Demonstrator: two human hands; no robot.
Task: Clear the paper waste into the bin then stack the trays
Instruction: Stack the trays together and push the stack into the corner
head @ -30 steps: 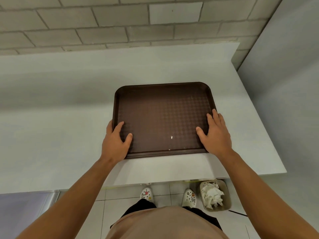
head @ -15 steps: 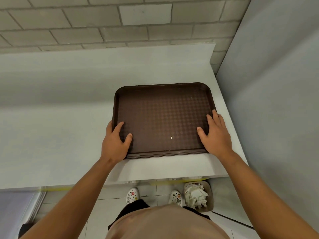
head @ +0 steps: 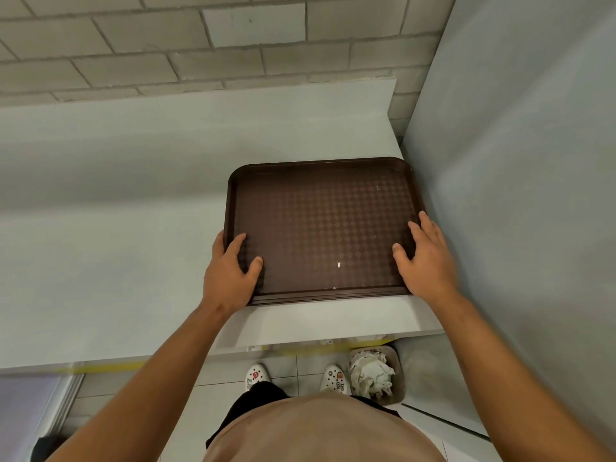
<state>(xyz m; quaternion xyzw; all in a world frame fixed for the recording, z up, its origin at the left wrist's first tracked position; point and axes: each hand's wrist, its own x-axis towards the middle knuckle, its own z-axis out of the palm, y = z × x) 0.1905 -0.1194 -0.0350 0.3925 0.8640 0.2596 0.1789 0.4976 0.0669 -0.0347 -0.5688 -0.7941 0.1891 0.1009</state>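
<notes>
Here, stacked brown trays point(head: 320, 225) sit at the white surface's point(head: 100, 261) right end, their right rim close against a grey wall point(head: 516, 195), open room to the left. The left hand point(head: 230, 271) grips the left rim; the right hand point(head: 425, 258) lies flat, fingers straight, on the textured top tray. On the floor below, the bin point(head: 396, 378) holds crumpled paper point(head: 371, 375).

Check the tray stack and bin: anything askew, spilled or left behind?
One small white scrap lies on the top tray, near its front edge. The stack looks squared, both hands on its front corners. The crumpled paper sits inside the bin; no spill shows.
</notes>
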